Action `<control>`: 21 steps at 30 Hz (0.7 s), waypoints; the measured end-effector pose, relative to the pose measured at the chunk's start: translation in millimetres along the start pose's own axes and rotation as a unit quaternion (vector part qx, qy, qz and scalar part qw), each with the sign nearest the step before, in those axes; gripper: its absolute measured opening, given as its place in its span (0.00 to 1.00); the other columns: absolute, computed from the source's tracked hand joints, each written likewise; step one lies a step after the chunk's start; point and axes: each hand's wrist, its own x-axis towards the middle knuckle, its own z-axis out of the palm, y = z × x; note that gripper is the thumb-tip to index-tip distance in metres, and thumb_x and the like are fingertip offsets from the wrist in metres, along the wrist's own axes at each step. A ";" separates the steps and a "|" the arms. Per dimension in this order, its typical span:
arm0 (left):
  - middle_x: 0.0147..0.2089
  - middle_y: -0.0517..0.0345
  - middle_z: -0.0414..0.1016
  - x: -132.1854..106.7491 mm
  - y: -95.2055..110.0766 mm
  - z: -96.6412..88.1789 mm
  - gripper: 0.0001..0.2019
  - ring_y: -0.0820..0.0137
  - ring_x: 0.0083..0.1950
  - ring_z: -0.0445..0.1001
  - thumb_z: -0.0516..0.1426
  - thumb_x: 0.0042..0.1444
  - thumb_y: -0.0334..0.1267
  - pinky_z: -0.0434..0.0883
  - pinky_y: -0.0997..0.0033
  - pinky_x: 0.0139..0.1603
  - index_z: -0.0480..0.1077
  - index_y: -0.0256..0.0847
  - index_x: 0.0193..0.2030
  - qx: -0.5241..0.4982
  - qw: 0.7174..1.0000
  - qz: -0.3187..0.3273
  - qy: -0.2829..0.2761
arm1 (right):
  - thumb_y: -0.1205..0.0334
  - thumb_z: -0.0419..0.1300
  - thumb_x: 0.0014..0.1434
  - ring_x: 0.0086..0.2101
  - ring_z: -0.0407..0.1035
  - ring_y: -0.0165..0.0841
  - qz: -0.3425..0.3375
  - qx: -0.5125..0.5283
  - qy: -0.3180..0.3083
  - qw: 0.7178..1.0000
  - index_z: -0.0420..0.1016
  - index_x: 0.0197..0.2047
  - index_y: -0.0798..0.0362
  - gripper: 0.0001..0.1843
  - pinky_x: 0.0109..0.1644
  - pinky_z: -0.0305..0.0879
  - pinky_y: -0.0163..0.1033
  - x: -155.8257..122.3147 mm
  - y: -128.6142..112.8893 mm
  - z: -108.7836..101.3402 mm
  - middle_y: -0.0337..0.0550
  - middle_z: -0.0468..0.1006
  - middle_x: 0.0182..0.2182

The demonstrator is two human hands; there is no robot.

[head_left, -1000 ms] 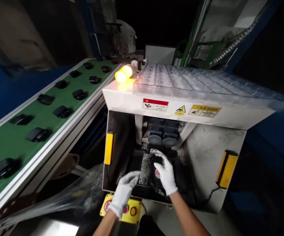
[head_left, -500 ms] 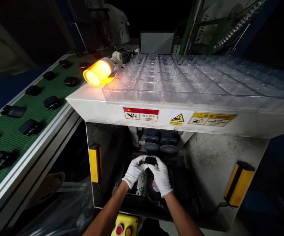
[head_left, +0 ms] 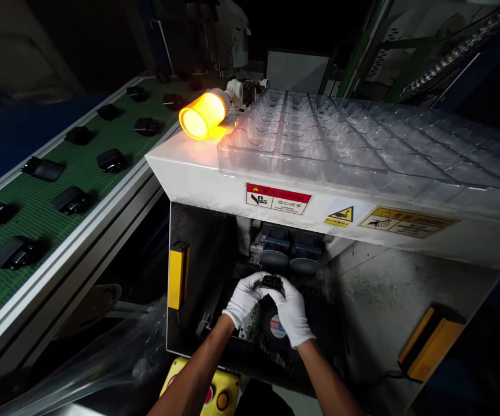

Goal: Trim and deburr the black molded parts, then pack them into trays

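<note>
A small black plastic part [head_left: 272, 282] is held between both hands inside the open bay of a white machine [head_left: 206, 184]. My left hand [head_left: 244, 296], in a white glove, grips its left side with the fingers closed. My right hand [head_left: 292, 311], gloved the same way, closes on its right side. Behind the hands, two round dark pads [head_left: 305, 265] hang at the back of the bay. Just right of the held part, another dark piece lies in the fixture, its shape hard to make out. A round label [head_left: 277, 326] shows below the hands.
At left, a green conveyor belt [head_left: 87, 155] carries several black plastic parts. Clear plastic trays [head_left: 319, 136] lie on the machine top beside a lit orange lamp [head_left: 202, 117]. Yellow sensor bars [head_left: 178, 276] flank the bay. A yellow button box [head_left: 228, 386] sits below.
The camera view has turned left, so the machine appears further right and tilted. Both hands keep hold of the black part, at nearly the same place in the bay. Belt parts appear shifted.
</note>
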 end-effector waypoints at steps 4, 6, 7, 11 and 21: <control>0.50 0.52 0.74 1.2 -5.0 1.8 0.14 0.61 0.49 0.74 0.57 0.61 0.41 0.72 0.53 0.51 0.70 0.36 0.50 0.004 1.000 0.010 -0.003 | 0.53 0.57 0.64 0.52 0.69 0.40 -0.030 -0.126 -0.069 0.989 0.72 0.51 0.55 0.17 0.58 0.63 0.53 26.4 -34.2 -10.4 0.48 0.75 0.52; 0.50 0.52 0.74 1.9 -9.9 2.3 0.14 0.61 0.48 0.75 0.57 0.61 0.42 0.73 0.55 0.49 0.70 0.36 0.50 0.007 1.000 0.013 -0.001 | 0.51 0.57 0.64 0.45 0.73 0.38 -0.024 -0.195 -0.125 0.972 0.75 0.44 0.55 0.16 0.53 0.67 0.51 45.8 -49.0 -3.9 0.45 0.79 0.44; 0.49 0.53 0.74 2.1 -13.0 2.2 0.14 0.62 0.47 0.75 0.57 0.61 0.42 0.73 0.55 0.48 0.71 0.35 0.49 0.009 1.000 0.013 0.002 | 0.51 0.57 0.64 0.42 0.74 0.37 -0.017 -0.229 -0.151 0.961 0.75 0.41 0.56 0.16 0.50 0.69 0.50 54.5 -53.7 1.9 0.44 0.79 0.40; 0.48 0.53 0.74 3.7 -28.7 1.5 0.14 0.62 0.46 0.75 0.57 0.61 0.43 0.74 0.57 0.47 0.71 0.35 0.48 0.011 1.000 0.011 0.015 | 0.51 0.57 0.64 0.37 0.74 0.34 -0.001 -0.338 -0.218 0.916 0.75 0.40 0.57 0.16 0.45 0.71 0.46 72.8 -53.6 24.9 0.43 0.79 0.37; 0.55 0.51 0.72 -48.0 -31.7 26.9 0.14 0.60 0.53 0.72 0.55 0.62 0.42 0.71 0.53 0.53 0.70 0.39 0.51 0.076 0.988 -0.050 0.124 | 0.54 0.51 0.68 0.42 0.74 0.37 -0.159 -0.446 -0.241 0.847 0.76 0.43 0.56 0.17 0.50 0.69 0.51 32.6 -38.8 20.9 0.48 0.80 0.40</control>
